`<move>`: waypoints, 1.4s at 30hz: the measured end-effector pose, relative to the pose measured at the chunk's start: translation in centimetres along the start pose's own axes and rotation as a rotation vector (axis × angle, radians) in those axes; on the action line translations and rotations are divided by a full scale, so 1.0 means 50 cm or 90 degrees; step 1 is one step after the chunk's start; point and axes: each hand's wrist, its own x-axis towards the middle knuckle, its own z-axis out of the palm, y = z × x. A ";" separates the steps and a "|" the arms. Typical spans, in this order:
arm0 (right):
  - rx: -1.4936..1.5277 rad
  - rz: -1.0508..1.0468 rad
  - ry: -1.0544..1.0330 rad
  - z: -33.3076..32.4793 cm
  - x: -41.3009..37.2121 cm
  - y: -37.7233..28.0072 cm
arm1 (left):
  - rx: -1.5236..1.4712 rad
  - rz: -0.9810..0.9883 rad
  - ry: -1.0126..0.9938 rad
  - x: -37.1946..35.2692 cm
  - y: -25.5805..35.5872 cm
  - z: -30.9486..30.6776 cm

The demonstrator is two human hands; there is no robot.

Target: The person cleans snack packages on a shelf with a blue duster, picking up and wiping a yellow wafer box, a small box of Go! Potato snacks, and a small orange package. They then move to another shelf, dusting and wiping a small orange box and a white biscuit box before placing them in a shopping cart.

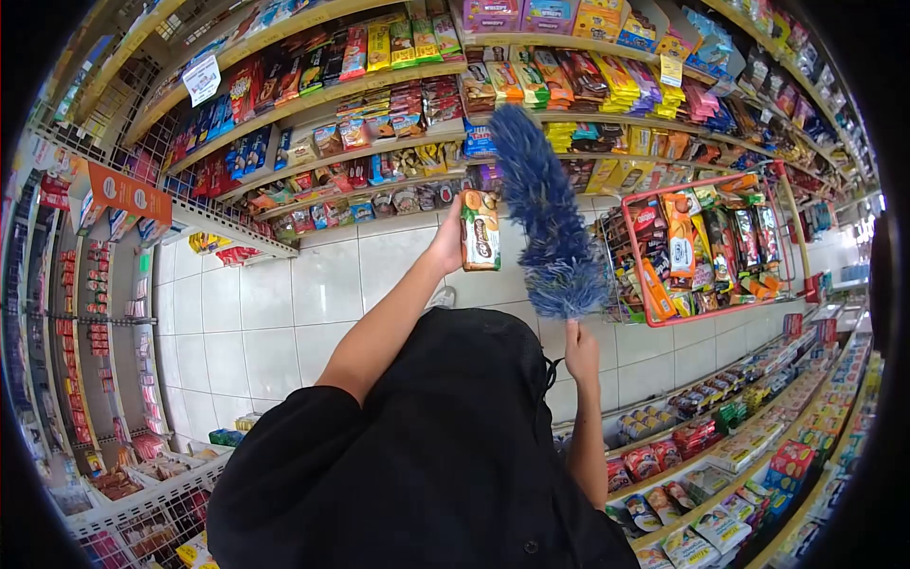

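My left hand (pixel 447 244) grips a biscuit packet (pixel 482 230), white and orange with a brown label, and holds it upright in front of me. The handle of a fluffy blue duster (pixel 545 199) is closed in my right hand (pixel 581 353). Its long head rises up and slightly left, just right of the packet and apart from it. Behind the duster, part of the snack shelves is hidden.
A red-rimmed shopping cart (pixel 654 321) full of snack packets stands to the right. Shelves of packaged sweets (pixel 379 119) curve across the front. More shelving (pixel 720 474) lies behind at the right, and wire racks (pixel 142 512) stand at left. White floor tiles (pixel 275 303) lie between them.
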 end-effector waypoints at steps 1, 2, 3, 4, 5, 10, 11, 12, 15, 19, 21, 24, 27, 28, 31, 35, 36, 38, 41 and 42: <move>-0.002 -0.025 -0.004 0.000 -0.006 -0.010 | 0.020 0.011 0.034 0.009 -0.010 0.001; -0.003 -0.051 -0.007 0.002 -0.009 -0.021 | 0.055 -0.001 0.066 0.024 -0.028 -0.013; -0.005 -0.077 -0.010 0.006 -0.009 -0.030 | 0.055 -0.021 0.049 0.035 -0.045 -0.019; -0.043 -0.073 -0.014 0.011 -0.002 -0.038 | 0.017 0.011 0.075 0.051 -0.075 -0.014; -0.081 -0.068 -0.018 0.018 0.009 -0.046 | -0.021 0.042 0.102 0.050 -0.096 0.003; -0.081 -0.033 0.075 0.039 0.055 -0.019 | 0.008 -0.019 0.066 -0.008 -0.095 0.018; -0.062 -0.019 0.068 0.033 0.053 -0.008 | 0.031 -0.012 0.068 -0.017 -0.083 0.020; -0.044 -0.008 0.063 0.027 0.054 0.001 | 0.053 -0.002 0.068 -0.021 -0.067 0.022; -0.029 -0.015 0.051 0.022 0.030 0.029 | 0.019 0.031 0.083 -0.003 -0.048 -0.011; -0.013 0.000 -0.063 -0.015 -0.014 -0.041 | -0.113 0.069 0.082 0.033 -0.047 -0.063; -0.029 -0.046 -0.106 -0.020 -0.028 -0.092 | -0.121 0.094 0.066 0.044 -0.054 -0.070; -0.099 -0.106 -0.079 -0.002 -0.053 -0.156 | -0.212 0.056 0.078 0.094 -0.053 -0.109; -0.146 -0.104 -0.086 -0.009 -0.054 -0.187 | -0.163 0.106 0.016 0.090 -0.032 -0.101; -0.149 -0.105 -0.082 -0.008 -0.048 -0.194 | -0.139 0.123 -0.001 0.096 -0.034 -0.122; -0.164 -0.111 -0.070 -0.007 -0.031 -0.220 | -0.257 0.086 0.061 -0.063 -0.013 0.054; -0.201 -0.136 -0.081 -0.014 -0.042 -0.253 | -0.244 0.161 0.051 -0.038 0.015 0.021; -0.211 -0.146 -0.091 -0.018 -0.049 -0.256 | -0.266 0.174 0.178 -0.041 0.034 0.013; -0.218 -0.150 -0.107 -0.029 -0.074 -0.256 | -0.313 0.213 0.137 -0.046 0.050 -0.017; -0.214 -0.138 -0.103 -0.017 -0.068 -0.251 | -0.285 0.145 0.106 -0.052 0.026 -0.042; -0.210 -0.127 -0.095 -0.007 -0.060 -0.245 | -0.242 0.084 0.122 -0.053 0.009 -0.033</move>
